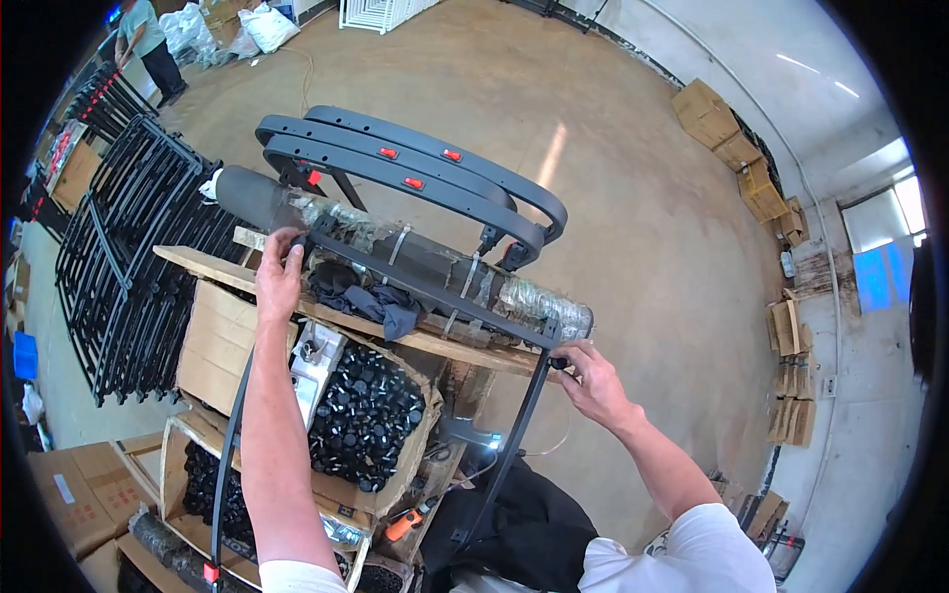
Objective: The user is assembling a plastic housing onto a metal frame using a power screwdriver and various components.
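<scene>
A dark grey metal frame (435,295) lies across a long padded roll (435,259) wrapped in plastic and tape. My right hand (598,387) pinches a black knob (560,363) at the corner where the crossbar meets a side tube. At the crossbar's other end, the fingers of my left hand (277,272) close on a small dark knob (299,241), partly hidden by the thumb. Beyond the crossbar rise curved tubes (395,163) with red clips. Below my hands stands an open carton of black knobs (364,420), with a dark cloth (371,301) above it.
An orange-handled tool (403,525) and a power driver (470,433) lie beside the carton. More black parts fill a wooden box (203,494). Stacked black frames (138,257) stand at left. A co-worker (148,49) stands far left; cartons (704,111) line the right wall.
</scene>
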A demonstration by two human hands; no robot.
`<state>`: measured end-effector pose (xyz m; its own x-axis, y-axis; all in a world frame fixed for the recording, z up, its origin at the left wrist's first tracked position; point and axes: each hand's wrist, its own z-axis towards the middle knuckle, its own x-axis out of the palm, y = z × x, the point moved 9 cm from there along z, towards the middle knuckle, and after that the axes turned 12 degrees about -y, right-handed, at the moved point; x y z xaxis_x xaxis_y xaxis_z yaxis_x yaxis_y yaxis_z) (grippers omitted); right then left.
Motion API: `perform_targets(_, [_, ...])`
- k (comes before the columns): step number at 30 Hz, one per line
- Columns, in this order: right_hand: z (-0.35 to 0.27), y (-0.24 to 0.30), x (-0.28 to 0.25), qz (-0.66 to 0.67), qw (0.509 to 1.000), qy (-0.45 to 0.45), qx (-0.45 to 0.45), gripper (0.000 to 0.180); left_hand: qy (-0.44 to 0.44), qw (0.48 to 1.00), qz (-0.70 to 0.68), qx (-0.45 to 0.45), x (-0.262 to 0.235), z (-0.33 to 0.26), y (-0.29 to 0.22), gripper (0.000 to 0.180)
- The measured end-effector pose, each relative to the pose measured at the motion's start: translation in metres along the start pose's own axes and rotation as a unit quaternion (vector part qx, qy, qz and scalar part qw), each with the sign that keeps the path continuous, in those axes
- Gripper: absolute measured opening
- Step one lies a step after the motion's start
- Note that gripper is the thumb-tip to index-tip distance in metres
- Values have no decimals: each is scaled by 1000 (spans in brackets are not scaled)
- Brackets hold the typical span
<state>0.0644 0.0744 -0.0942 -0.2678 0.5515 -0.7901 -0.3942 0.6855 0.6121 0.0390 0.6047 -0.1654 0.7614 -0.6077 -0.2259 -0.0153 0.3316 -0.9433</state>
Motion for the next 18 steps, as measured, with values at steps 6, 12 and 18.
perform_targets(6, [3,10,-2,-95,992,6,-83,34,58,991,62,99,9,8,9,30])
perform_targets(12, [9,-7,20,-233,970,33,-67,38,42,990,96,91,0,11,18,25])
perform_targets(18, [14,4,15,-209,975,-10,-67,32,23,998,-31,40,-8,19,57,34])
